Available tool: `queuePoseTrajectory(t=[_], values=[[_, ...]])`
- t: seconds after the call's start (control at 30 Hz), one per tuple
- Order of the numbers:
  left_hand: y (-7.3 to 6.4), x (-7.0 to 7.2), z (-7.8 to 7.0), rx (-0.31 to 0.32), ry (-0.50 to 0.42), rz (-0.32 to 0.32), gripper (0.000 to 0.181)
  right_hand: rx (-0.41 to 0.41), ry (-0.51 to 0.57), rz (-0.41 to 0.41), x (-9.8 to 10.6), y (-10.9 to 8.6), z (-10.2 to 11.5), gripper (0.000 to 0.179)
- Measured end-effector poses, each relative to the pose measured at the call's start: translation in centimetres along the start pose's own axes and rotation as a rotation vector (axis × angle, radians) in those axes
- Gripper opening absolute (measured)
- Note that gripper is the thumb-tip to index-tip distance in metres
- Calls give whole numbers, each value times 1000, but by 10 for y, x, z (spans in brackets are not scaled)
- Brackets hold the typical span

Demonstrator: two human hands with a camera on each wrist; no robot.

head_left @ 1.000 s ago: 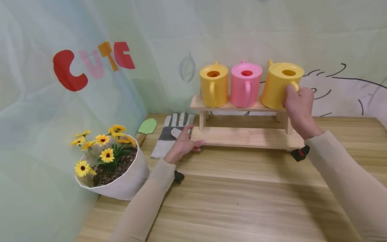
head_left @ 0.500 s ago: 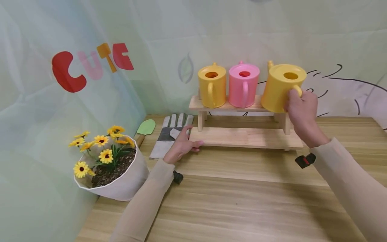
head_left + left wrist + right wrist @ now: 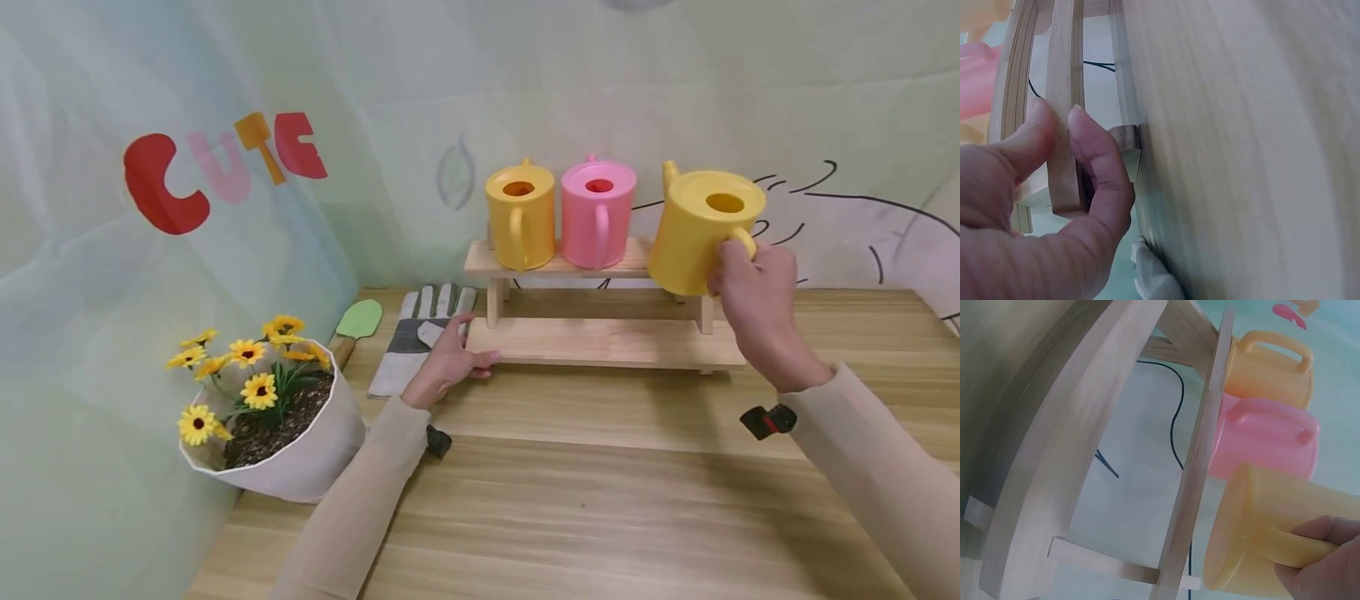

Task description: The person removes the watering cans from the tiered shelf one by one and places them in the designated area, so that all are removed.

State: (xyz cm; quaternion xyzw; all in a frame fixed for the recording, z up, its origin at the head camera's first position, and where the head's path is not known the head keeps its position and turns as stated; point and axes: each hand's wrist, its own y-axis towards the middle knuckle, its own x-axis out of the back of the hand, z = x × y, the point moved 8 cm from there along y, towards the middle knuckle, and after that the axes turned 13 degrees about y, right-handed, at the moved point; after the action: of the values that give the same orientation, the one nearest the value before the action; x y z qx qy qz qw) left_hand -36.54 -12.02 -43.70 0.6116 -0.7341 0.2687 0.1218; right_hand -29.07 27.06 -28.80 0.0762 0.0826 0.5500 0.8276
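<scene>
My right hand grips the handle of a yellow watering can, which is tilted and held at the right end of a two-tier wooden stand. In the right wrist view that can appears apart from the upper shelf. A pink watering can and another yellow watering can stand upright on the upper tier, handles toward me. At the left end of the lower tier, my left hand pinches the board between thumb and fingers.
Left of the stand lie a grey-white work glove and a green-bladed trowel. A white pot of yellow flowers stands at the table's left side. A printed cloth backdrop hangs behind.
My right hand has drawn the yellow watering can off the upper tier, toward me and slightly right, tilting it more. The left hand keeps its hold on the stand.
</scene>
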Motion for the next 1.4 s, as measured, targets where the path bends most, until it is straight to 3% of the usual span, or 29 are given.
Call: queuePoseTrajectory(t=[0.33,1.4], values=[[-2,-1,-2,-36,-48,34,95,-6,-2,2,8,-19,-2,43],[1,-1,-1,-23,-36,45,94,-42,-38,-37,31,-84,-35,47]])
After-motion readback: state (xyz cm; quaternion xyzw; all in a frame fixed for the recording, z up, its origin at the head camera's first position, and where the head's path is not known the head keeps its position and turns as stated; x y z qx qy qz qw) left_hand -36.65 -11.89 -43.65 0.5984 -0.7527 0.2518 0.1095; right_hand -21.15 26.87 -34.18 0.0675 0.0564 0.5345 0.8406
